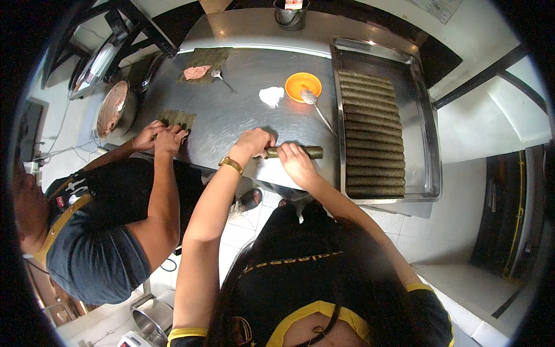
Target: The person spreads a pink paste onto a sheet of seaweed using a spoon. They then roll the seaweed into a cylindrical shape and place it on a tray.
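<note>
Curling over the middle of a dark green roll (313,152), the right hand (297,164) held it with fingers and thumb near the front edge of the steel worktop (237,113). The left hand (255,142) bunched its fingers at the roll's left end; whether they pinched it, I could not tell. Beyond lay a white clump (271,96), beside an orange bowl (295,82) with a spoon (309,98) resting in it. To the right, a metal tray (419,144) carried a column of similar rolls (373,133). To the left, a co-worker's hands (167,139) touched a green sheet (184,119); farther back, pink paste (197,72) sat on another sheet (214,56).
</note>
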Demonstrator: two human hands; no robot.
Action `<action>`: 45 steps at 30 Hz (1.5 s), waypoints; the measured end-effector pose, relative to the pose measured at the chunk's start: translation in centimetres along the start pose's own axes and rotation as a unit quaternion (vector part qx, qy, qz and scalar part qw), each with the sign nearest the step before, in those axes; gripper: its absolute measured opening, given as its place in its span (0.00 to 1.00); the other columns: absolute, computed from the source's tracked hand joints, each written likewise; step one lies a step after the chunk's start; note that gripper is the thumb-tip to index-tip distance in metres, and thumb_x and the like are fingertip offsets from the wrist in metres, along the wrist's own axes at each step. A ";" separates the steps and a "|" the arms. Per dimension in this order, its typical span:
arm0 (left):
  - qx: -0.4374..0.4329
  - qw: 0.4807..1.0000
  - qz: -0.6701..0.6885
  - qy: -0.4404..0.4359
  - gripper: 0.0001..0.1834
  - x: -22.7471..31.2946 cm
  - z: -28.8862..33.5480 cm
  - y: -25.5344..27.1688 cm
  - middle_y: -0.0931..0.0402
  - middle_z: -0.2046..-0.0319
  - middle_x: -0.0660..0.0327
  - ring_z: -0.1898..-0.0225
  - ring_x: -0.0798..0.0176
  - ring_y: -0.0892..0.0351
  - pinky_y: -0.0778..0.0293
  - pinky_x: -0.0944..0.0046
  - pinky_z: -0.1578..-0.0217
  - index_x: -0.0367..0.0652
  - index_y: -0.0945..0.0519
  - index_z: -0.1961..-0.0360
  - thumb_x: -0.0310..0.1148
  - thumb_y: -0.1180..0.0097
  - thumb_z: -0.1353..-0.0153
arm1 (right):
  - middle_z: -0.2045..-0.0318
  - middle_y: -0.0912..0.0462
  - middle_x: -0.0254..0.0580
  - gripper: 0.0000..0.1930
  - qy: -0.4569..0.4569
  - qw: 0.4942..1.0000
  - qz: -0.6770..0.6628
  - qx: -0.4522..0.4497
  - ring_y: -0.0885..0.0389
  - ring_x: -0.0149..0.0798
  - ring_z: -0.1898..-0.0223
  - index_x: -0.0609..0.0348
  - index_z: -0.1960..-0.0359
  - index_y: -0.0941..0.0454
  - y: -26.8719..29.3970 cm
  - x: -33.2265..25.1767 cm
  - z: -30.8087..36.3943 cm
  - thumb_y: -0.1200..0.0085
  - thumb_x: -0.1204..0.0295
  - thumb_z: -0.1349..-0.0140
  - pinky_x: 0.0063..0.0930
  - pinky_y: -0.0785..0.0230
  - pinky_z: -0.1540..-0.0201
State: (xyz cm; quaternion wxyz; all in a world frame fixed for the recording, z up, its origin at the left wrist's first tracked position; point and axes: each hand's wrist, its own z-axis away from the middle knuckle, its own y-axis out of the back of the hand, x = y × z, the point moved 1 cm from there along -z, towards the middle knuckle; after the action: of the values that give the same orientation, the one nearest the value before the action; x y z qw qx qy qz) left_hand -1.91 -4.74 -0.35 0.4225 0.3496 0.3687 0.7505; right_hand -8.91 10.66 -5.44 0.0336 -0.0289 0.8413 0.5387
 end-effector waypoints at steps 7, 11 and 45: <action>0.164 0.985 -0.053 -0.013 0.20 1.9 3.0 -0.9 0.21 0.67 0.56 0.60 0.54 0.21 0.24 0.57 0.63 0.45 0.24 0.60 0.29 0.37 0.59 | 0.69 0.28 0.40 0.10 -0.021 1.000 0.016 0.014 0.29 0.37 0.63 0.63 0.67 0.26 -1.2 0.5 -0.3 0.52 0.73 0.51 0.27 0.32 0.59; 0.175 0.979 -0.107 -0.011 0.13 1.3 2.6 -2.4 0.21 0.68 0.55 0.64 0.54 0.20 0.23 0.58 0.67 0.44 0.24 0.60 0.27 0.47 0.49 | 0.69 0.27 0.41 0.10 -0.029 0.999 0.022 -0.002 0.28 0.38 0.62 0.63 0.67 0.25 -1.7 0.5 -0.6 0.52 0.73 0.51 0.28 0.32 0.58; 0.184 0.980 -0.045 -0.069 0.20 7.1 1.1 -3.9 0.25 0.59 0.58 0.57 0.54 0.23 0.25 0.57 0.59 0.47 0.24 0.58 0.32 0.38 0.55 | 0.52 0.30 0.59 0.19 -0.372 0.907 -0.176 -0.085 0.29 0.54 0.49 0.68 0.55 0.28 0.6 12.0 -2.7 0.49 0.79 0.53 0.37 0.33 0.48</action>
State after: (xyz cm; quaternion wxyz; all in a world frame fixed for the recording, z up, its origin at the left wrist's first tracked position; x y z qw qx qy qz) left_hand -2.35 3.33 -1.64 0.4089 0.4555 0.4855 0.6242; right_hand -20.94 8.27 -4.80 0.4360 0.0234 0.7001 0.5650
